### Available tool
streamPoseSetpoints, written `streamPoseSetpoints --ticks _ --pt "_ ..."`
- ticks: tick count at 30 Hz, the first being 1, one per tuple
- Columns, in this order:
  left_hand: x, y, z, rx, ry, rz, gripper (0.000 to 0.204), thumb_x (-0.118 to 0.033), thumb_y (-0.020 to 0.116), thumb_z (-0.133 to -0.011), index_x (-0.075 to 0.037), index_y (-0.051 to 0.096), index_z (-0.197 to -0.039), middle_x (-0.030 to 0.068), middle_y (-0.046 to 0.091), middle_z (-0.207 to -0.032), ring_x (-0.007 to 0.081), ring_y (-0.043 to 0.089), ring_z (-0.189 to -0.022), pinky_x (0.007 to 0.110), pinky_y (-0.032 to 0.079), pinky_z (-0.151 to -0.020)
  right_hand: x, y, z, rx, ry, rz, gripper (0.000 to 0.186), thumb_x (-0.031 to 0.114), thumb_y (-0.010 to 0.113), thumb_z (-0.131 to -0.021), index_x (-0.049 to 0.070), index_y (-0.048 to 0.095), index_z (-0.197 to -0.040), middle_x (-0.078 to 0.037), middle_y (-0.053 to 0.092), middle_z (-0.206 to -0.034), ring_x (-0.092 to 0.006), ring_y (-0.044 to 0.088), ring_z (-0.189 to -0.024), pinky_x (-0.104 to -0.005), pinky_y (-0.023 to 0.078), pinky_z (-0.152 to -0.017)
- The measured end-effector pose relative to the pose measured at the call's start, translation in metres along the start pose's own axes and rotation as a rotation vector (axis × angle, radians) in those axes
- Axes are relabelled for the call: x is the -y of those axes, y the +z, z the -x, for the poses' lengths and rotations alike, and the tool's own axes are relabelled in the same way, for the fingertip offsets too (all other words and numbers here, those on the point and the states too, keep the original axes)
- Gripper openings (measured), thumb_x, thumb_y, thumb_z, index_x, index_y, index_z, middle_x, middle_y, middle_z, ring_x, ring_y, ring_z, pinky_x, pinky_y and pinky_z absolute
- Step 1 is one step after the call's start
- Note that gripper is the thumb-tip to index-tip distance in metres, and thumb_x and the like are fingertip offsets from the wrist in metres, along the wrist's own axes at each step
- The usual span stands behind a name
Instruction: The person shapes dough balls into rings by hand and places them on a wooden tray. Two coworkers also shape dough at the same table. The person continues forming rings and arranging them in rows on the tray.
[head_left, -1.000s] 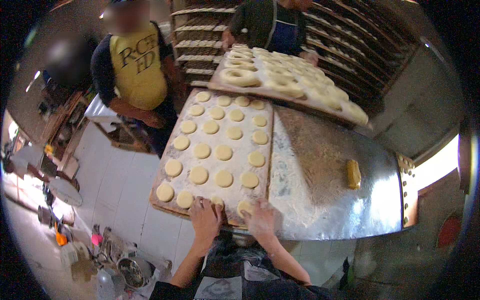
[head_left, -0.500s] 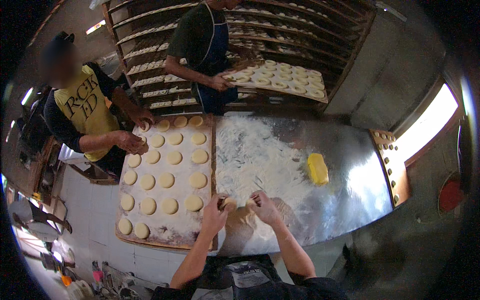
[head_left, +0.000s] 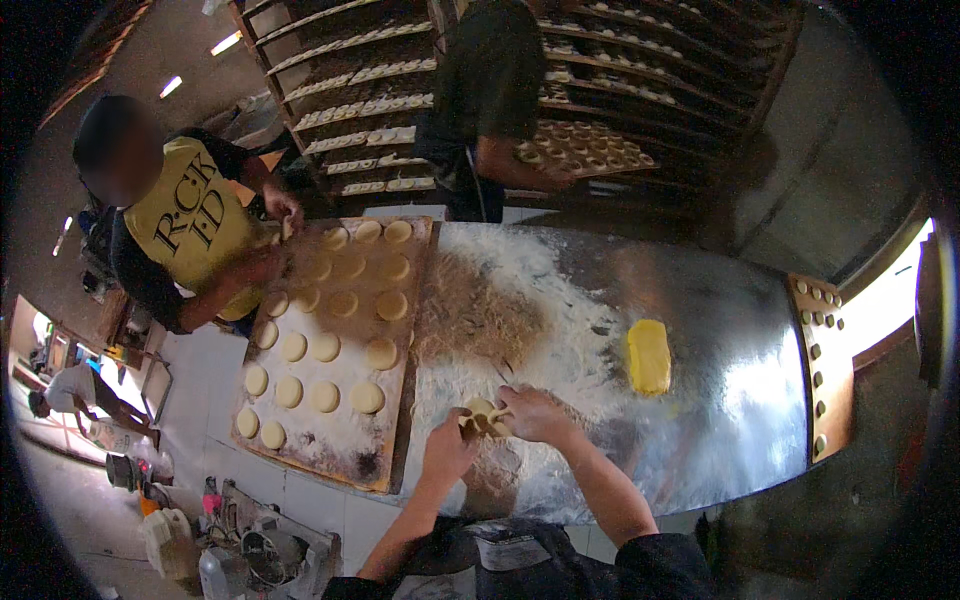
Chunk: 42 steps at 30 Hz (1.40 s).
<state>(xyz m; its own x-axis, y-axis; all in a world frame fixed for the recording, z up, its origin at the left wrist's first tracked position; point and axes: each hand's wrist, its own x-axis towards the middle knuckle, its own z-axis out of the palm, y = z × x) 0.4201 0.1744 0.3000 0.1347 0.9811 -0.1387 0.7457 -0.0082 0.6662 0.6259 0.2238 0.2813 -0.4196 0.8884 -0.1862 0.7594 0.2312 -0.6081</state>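
Over the floured metal table, a small pale piece of dough hangs between my two hands; its exact shape is hard to make out. My left hand pinches its left side, and my right hand grips its right side with curled fingers. To the left of my hands lies a floured wooden board bearing rows of flat round dough pieces. Loose flour covers the tabletop around and beyond my hands.
A yellow block of fat rests right of the flour. Small dough pieces line another board at the table's right end. A person in a yellow shirt works at the left board; another stands by racks with a tray of dough rings.
My hands have come together from holding dough apart on each side. The co-worker behind has turned toward the racks with the tray. My view has shifted slightly.
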Motion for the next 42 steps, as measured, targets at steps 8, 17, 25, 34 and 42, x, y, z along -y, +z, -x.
streamPoseSetpoints --ticks 8,17,25,34,42 --pt "-0.036 0.022 -0.001 -0.022 0.094 0.296 0.025 -0.025 0.067 -0.092 -0.005 0.068 -0.106 0.0180 0.071 -0.094 0.0314 0.069 -0.082 0.040 0.054 -0.074 -0.011 -0.022 0.048 -0.208 0.025 -0.573 0.049 0.016 0.077 -0.080 0.004 0.053 -0.121 -0.011 0.061 -0.102 -0.0196 0.060 -0.099 -0.0348 0.050 -0.088" --pt "-0.071 0.008 -0.003 0.063 0.129 0.503 0.020 -0.003 0.071 -0.080 -0.001 0.065 -0.099 0.0119 0.068 -0.088 0.0222 0.066 -0.080 0.037 0.052 -0.075 0.033 -0.050 0.075 -0.339 0.256 -0.323 0.057 0.014 0.073 -0.079 0.004 0.049 -0.130 -0.021 0.060 -0.114 -0.0371 0.063 -0.099 -0.0448 0.051 -0.088" --pt "-0.046 0.037 -0.001 -0.307 0.369 0.456 0.034 -0.007 0.055 -0.087 0.000 0.050 -0.119 0.0181 0.056 -0.114 0.0305 0.057 -0.102 0.041 0.045 -0.092 0.007 0.009 0.062 -0.207 -0.065 -1.263 0.056 0.011 0.069 -0.088 -0.001 0.045 -0.137 -0.017 0.056 -0.129 -0.0296 0.056 -0.121 -0.0437 0.048 -0.099" --pt "0.000 0.011 0.000 -0.065 0.205 0.620 0.035 -0.018 0.047 -0.097 -0.002 0.048 -0.128 0.0169 0.056 -0.122 0.0309 0.056 -0.109 0.042 0.044 -0.099 0.079 -0.007 0.074 -0.238 0.203 -0.575 0.049 0.027 0.059 -0.097 0.007 0.045 -0.139 -0.008 0.062 -0.118 -0.0209 0.058 -0.112 -0.0335 0.045 -0.098" --pt "0.041 -0.015 0.011 -0.049 0.317 0.430 0.033 -0.025 0.038 -0.105 -0.002 0.048 -0.127 0.0178 0.056 -0.118 0.0293 0.055 -0.106 0.042 0.045 -0.097 0.141 0.040 0.052 -0.502 0.002 -1.080 0.054 0.046 0.048 -0.103 0.010 0.041 -0.143 -0.009 0.062 -0.122 -0.0205 0.062 -0.105 -0.0372 0.047 -0.096"
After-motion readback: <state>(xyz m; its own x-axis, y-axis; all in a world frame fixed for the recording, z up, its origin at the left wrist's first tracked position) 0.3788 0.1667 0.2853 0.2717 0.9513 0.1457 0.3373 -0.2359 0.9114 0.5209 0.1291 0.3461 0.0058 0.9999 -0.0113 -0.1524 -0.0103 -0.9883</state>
